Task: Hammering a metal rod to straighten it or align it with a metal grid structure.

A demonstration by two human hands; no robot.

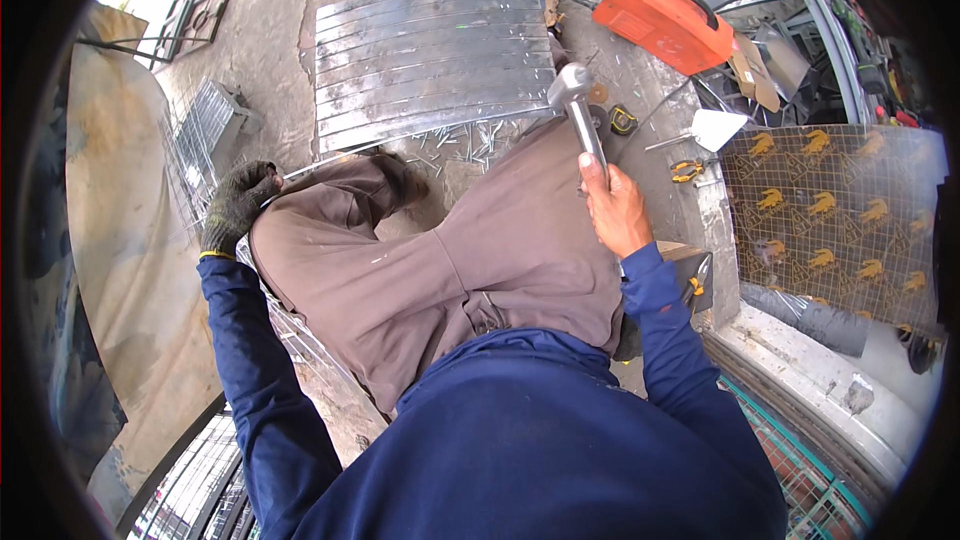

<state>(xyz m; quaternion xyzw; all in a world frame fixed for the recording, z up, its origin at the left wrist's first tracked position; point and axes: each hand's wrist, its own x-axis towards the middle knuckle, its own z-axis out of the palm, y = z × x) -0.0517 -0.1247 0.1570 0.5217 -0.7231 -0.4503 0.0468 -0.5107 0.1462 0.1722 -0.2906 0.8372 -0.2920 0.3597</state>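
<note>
My bare right hand (617, 208) is closed around the handle of a steel hammer (585, 125). The hammer points away from me over my right thigh, its head uppermost. Beside my left knee, my left hand (238, 202), in a dark knitted glove, is curled shut at the end of a thin metal rod (312, 168). The rod runs toward the near edge of a panel of grey metal slats (430, 55) on the ground ahead. Short metal offcuts (478, 143) lie scattered between that panel and my legs.
An orange welding machine (665, 18) stands far right, with cables around it. A tape measure (622, 120) and yellow-handled pliers (687, 171) lie to my right, near a patterned board (830, 220). At left are a metal bundle (210, 130) and a stained sheet (120, 200).
</note>
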